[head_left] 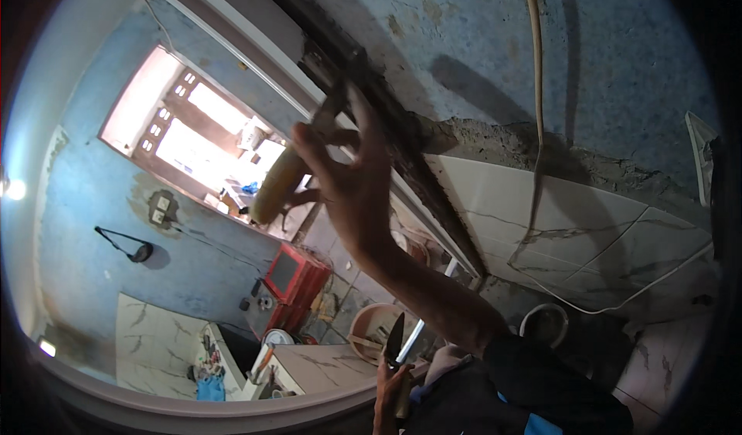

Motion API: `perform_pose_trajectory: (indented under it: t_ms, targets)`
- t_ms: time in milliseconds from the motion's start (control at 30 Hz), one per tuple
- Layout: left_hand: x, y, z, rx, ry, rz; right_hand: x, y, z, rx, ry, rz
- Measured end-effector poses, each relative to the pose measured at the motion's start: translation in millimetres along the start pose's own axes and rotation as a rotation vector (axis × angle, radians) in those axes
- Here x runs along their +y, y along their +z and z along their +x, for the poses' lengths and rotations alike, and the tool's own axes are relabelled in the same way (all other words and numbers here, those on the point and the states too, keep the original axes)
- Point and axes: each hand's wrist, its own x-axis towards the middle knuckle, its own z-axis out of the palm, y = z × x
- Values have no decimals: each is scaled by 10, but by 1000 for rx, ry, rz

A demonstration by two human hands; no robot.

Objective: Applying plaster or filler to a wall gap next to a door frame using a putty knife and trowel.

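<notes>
My right hand [352, 176] is raised to the dark, rough gap beside the white frame [263, 44]. Its fingers wrap round a tool with a thick yellowish handle [277, 187]. A dark flat blade [331, 109] points up toward the gap; its exact kind is hard to make out, and I cannot tell whether it touches. Low in the view, my left hand [385, 392] grips a small pointed trowel [395, 341], its dark leaf-shaped blade upward. Part of that hand is cut off by the lower edge.
A pale cable [535, 64] hangs down the blue wall [471, 25] above marbled tiles [572, 211]. Beyond the frame are a red box [286, 272], a round basin [371, 323] and a bright window [193, 156]. A bucket [545, 325] stands at right.
</notes>
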Motion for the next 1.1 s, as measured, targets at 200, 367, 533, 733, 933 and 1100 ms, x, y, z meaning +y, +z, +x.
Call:
perform_pose_trajectory:
  t_ms: [200, 367, 533, 733, 933, 1100]
  targets:
    - [189, -123, 25, 15, 95, 52, 255, 550, 343, 138, -371, -288]
    - [97, -342, 74, 53, 125, 81, 379, 637, 471, 154, -320, -287]
    - [103, -437, -19, 55, 69, 95, 396, 757, 523, 232, -393, -405]
    - [53, -406, -2, 59, 47, 80, 367, 730, 625, 232, -398, -419]
    - [185, -361, -88, 10, -21, -21, 40, 639, 662, 34, -84, -55]
    - [46, -336, 11, -26, 174, -24, -158, 238, 747, -145, 41, 70]
